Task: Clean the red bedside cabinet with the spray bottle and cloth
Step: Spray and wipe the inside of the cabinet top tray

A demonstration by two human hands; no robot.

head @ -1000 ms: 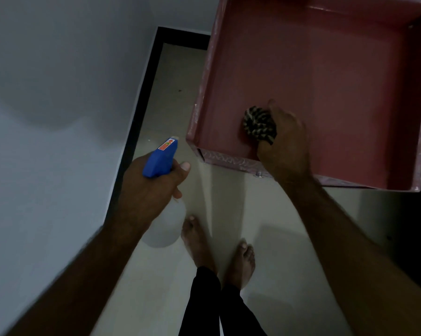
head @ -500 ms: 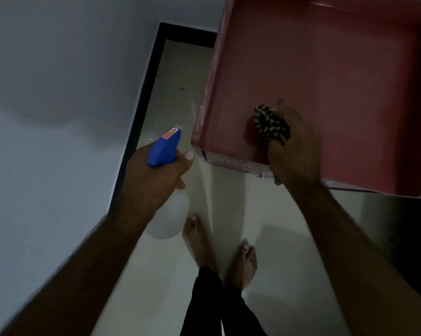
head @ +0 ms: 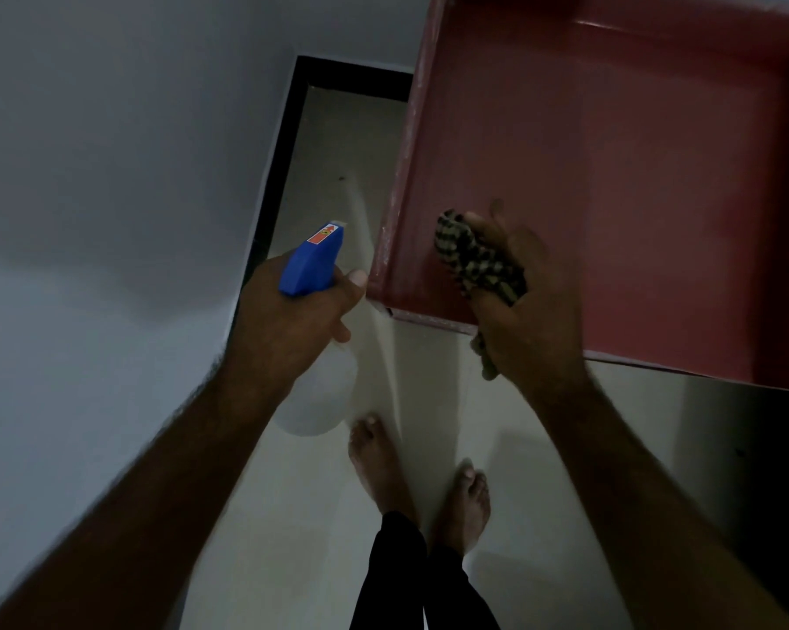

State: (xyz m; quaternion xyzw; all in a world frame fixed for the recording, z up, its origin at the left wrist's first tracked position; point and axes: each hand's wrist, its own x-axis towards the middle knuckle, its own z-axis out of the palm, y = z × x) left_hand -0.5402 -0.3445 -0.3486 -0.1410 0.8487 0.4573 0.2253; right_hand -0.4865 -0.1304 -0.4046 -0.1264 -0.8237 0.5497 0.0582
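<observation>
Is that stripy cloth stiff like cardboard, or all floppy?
Probably floppy: the cloth is scrunched up in the right hand, and one end dangles below the palm. It likely weighs little, since a loose grip holds it.

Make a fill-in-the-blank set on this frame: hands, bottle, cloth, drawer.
1. The left hand grips the spray bottle, whose trigger head is ____ in colour.
2. The checked cloth is bunched in the ____ hand.
3. The cloth is over the red ____ of the cabinet.

Missing words: blue; right; drawer
</observation>
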